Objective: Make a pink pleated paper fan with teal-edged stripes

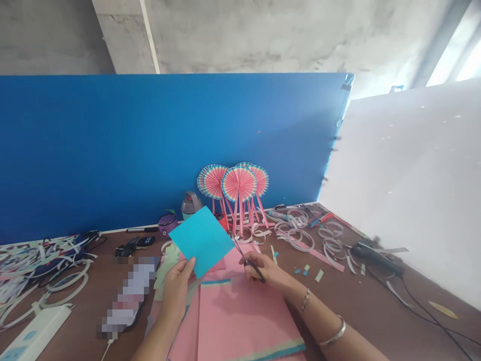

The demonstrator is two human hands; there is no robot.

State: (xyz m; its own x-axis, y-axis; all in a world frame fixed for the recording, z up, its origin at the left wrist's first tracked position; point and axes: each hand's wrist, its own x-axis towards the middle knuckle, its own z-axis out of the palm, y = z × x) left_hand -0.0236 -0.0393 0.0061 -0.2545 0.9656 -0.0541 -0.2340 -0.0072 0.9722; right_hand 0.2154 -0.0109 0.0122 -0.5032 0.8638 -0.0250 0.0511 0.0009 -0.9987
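My left hand (pixel 176 291) pinches the lower corner of a teal square sheet of paper (pixel 201 239) and holds it up above the table. My right hand (pixel 263 269) is closed round the handles of a pair of scissors (pixel 246 259), whose blades point up and left towards the right edge of the teal sheet. Below both hands lies a stack of pink paper sheets (pixel 240 321) with teal edges.
Several pink and teal paper fans (pixel 235 188) on sticks lean against the blue partition (pixel 150 145). White tape rings and paper scraps (pixel 300 235) are scattered at the right, a glue gun (pixel 376 254) with its cable beyond them, a power strip (pixel 33 333) and tangled strips at the left.
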